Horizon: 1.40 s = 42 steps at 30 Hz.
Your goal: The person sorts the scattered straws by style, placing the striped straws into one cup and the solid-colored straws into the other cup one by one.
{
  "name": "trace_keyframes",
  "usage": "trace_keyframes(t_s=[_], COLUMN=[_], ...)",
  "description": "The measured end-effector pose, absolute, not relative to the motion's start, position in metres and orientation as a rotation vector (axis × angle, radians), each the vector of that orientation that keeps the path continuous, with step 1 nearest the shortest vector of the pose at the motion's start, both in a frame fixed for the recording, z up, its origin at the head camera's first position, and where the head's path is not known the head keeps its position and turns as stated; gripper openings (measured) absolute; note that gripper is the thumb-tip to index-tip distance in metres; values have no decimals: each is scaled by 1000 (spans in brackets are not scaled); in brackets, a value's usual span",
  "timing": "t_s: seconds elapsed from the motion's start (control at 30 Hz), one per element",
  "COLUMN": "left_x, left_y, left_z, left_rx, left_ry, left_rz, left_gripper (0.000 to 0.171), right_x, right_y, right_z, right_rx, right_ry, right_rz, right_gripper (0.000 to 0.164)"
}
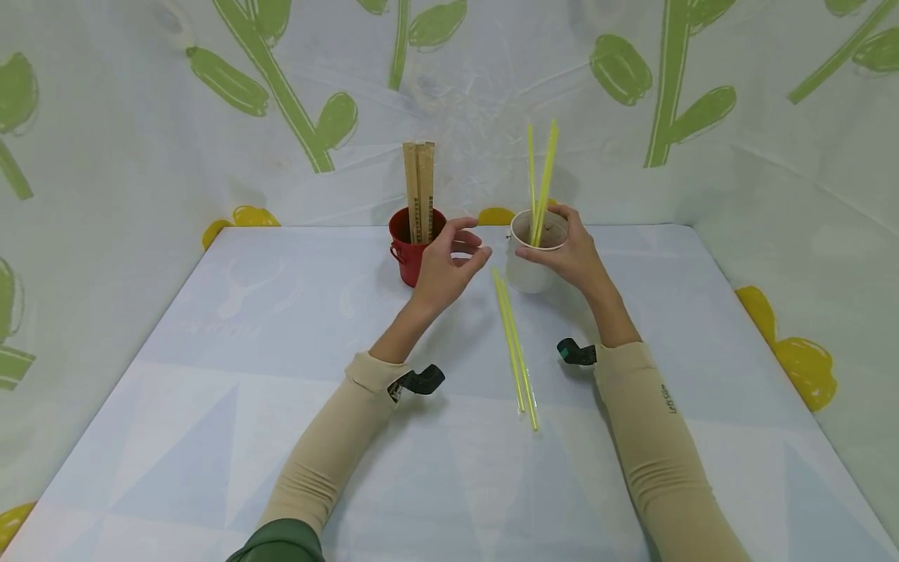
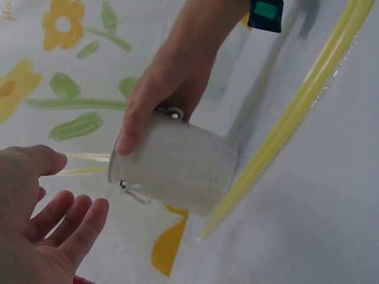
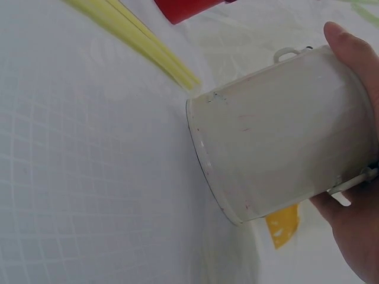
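Note:
My right hand (image 1: 574,254) grips the rim of a white metal bucket (image 1: 528,273), thumb on the near side and fingers round the far side. Several yellow straws (image 1: 544,183) stand up out of that bucket. In the right wrist view the bucket (image 3: 284,136) fills much of the picture, one handle lug by the palm. My left hand (image 1: 448,267) hovers between the two buckets with fingers loosely bent and nothing in them; in the left wrist view the white bucket (image 2: 174,163) is apart from its fingertips. Beside it stands a red bucket (image 1: 407,261) with paper-wrapped chopsticks (image 1: 420,191).
Two or so yellow straws in clear wrappers (image 1: 515,343) lie on the table (image 1: 281,390) in front of the white bucket. Behind the buckets hangs a white sheet (image 1: 477,133) printed with green leaves and yellow flowers, meeting the table's back edge.

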<state>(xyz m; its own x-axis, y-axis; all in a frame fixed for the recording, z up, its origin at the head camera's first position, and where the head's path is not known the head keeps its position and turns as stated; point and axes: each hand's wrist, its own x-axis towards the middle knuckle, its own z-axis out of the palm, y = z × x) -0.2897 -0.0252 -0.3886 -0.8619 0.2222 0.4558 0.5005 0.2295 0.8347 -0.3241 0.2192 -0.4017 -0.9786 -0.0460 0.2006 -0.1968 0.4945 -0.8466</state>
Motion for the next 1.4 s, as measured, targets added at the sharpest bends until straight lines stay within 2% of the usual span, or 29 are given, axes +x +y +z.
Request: trace_keyframes(t_s=[0.63,1.0,1.4], left_x=[-285,-282,-280], left_y=[-8,-4,2], left_z=[-414,-424,-433], left_rx=[-771,-678,-704], left_ry=[-2653,-2936,-3096], left_rz=[-1540,-1319,-998], left_gripper=[70,86,84], right_x=[-324,-323,-323], right_y=[220,219,220], right_z=[-402,-402,-403], right_rx=[225,233,236], right_ry=[-2566,-2568,-2562], right_rz=[1475,1487,1477], right_gripper=[101,100,99])
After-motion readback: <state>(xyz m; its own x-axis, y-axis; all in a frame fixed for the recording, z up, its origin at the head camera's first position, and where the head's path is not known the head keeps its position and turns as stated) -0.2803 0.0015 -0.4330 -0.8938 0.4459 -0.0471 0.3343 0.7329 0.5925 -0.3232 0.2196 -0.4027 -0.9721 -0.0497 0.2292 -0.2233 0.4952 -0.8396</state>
